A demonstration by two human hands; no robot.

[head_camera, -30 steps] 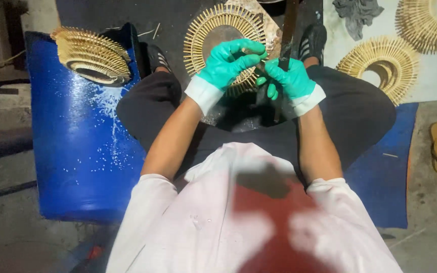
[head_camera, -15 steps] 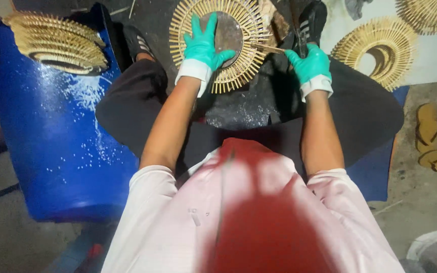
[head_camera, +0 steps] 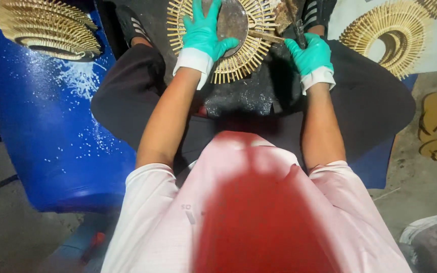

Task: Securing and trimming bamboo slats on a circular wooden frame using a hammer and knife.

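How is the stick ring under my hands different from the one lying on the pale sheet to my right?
The round ring of pale radiating sticks under the green-gloved left hand has a dark round disc filling its middle; the similar stick ring on the pale sheet has an open centre. The first is touched by both hands, the right hand at its edge; the second lies untouched. Both are circular, with straw-coloured sticks fanning outward.

Room between the forearms is left open over the dark lap. Forward, the way is taken up by the stick ring, pressed flat by the left hand; its right edge is closed off by the right hand. Leftward, passage is blocked by the blue drum, topped with another ring. Rightward, a third ring is laid beyond the knee; sandals are set on the floor.
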